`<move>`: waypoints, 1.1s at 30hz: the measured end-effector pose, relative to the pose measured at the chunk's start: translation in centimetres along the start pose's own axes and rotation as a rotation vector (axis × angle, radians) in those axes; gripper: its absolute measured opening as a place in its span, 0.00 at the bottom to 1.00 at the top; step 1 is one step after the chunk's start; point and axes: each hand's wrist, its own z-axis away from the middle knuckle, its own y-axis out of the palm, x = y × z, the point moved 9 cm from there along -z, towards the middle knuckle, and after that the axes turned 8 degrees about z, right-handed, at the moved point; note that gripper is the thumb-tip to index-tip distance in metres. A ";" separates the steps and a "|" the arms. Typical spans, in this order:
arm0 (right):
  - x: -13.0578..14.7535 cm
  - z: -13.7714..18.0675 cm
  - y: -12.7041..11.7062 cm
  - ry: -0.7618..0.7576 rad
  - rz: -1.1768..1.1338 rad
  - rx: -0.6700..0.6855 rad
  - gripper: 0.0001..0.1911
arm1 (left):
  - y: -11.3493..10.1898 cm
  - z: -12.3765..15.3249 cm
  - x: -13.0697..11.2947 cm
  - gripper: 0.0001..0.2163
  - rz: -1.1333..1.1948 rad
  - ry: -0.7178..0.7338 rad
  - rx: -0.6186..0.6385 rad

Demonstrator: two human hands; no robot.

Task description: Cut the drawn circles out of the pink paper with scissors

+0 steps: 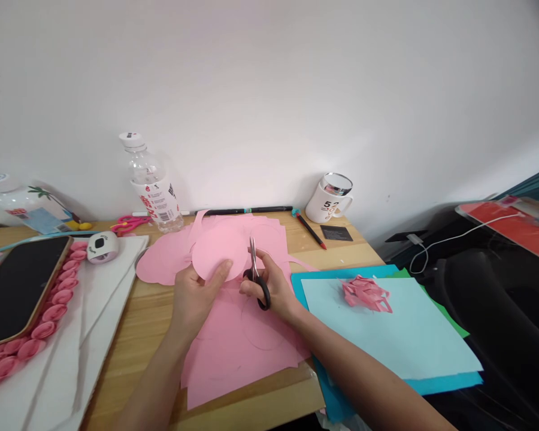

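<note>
My left hand (196, 294) pinches a round pink paper disc (218, 251) at its lower edge, thumb on top. My right hand (269, 286) grips black-handled scissors (255, 272), whose blades point up at the disc's right edge. Both hands hover over a stack of pink paper sheets (242, 341) spread on the wooden table (139, 323). A faint pencilled circle shows on the top sheet, just below my right hand.
A plastic bottle (155, 191) stands behind the paper, a white mug (329, 200) at the back right. Light blue paper (399, 335) with curled pink paper strips (366, 293) lies right. A white board (49, 359) with pink rolled flowers and a phone (20, 287) lies left.
</note>
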 end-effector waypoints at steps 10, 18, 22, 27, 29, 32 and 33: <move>-0.2 0.0 0.1 0.016 -0.005 0.062 0.42 | -0.1 0.2 0.3 0.18 -0.051 -0.065 0.022; -0.2 0.0 0.1 0.027 0.006 0.046 0.43 | -0.1 0.2 0.2 0.16 -0.061 -0.049 0.018; -0.2 0.0 -0.1 0.034 0.008 0.035 0.43 | -0.2 0.2 0.3 0.15 -0.054 -0.058 0.013; -0.2 0.0 0.0 0.045 0.010 0.038 0.43 | -0.1 0.2 0.3 0.14 -0.012 -0.056 0.020; -0.2 0.0 0.0 0.051 0.021 0.035 0.43 | -0.1 0.2 0.5 0.15 -0.020 -0.065 0.021; -0.2 0.0 -0.1 0.057 0.040 0.034 0.43 | -0.1 0.1 0.8 0.16 -0.038 -0.074 0.027; -0.3 0.0 -0.1 0.059 0.051 0.034 0.43 | -0.1 0.1 0.9 0.16 -0.036 -0.073 0.028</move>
